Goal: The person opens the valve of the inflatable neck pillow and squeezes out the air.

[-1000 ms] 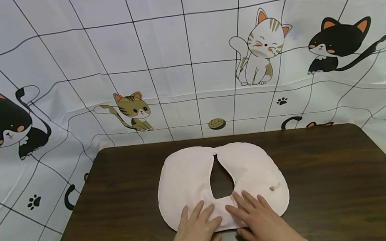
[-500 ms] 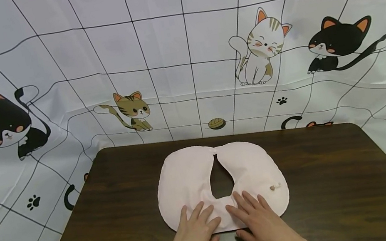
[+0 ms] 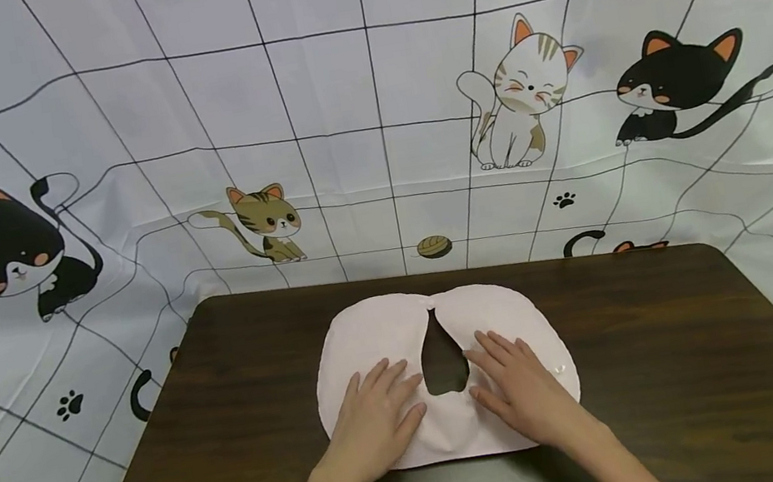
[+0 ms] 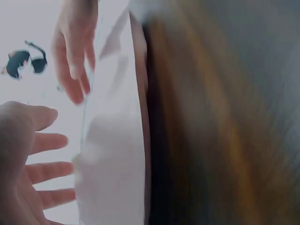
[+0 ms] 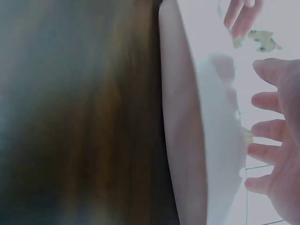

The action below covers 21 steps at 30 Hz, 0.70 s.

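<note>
Where the pink pillow (image 3: 454,430) lies: on the counter (image 3: 676,347), beneath the fingers (image 4: 49,172); support below, so no grip needed.
Left hand (image 3: 373,422): fingers spread, just above one lobe (image 3: 374,331).
Right hand (image 3: 522,390): fingers spread, over the other, likely for even reach.

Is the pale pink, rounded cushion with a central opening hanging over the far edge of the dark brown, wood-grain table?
No, the head view shows the table extending past the cushion on its far side.
</note>
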Available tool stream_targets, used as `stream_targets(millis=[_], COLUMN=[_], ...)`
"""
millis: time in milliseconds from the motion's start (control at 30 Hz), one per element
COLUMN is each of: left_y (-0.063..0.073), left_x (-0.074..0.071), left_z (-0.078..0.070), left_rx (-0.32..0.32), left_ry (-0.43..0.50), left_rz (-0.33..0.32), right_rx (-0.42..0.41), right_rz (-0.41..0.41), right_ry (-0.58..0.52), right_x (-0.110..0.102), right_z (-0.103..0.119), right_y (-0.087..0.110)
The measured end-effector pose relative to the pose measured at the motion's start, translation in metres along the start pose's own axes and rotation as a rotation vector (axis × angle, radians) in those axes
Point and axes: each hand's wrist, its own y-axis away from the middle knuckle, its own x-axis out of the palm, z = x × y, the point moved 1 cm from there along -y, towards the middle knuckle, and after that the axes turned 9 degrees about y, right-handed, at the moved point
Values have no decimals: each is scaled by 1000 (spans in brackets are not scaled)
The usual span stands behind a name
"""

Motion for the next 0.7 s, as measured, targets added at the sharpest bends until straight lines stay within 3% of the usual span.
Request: stream_targets(millis=[300,500,700], left_y=[-38,-63,-83], left_x=[-2,-7,-2], left_z=[49,63,66], left_rx=[-51,-76,-143], left_ry=[192,175,91], left_rz=[-77,-47,30], right_rx=[100,192,214], right_rz=[-38,50,104], right_ry=[-32,-30,-57], right_x=[-2,2,14], right_z=[-43,-72,-69], right_y=[-39,-57,-71])
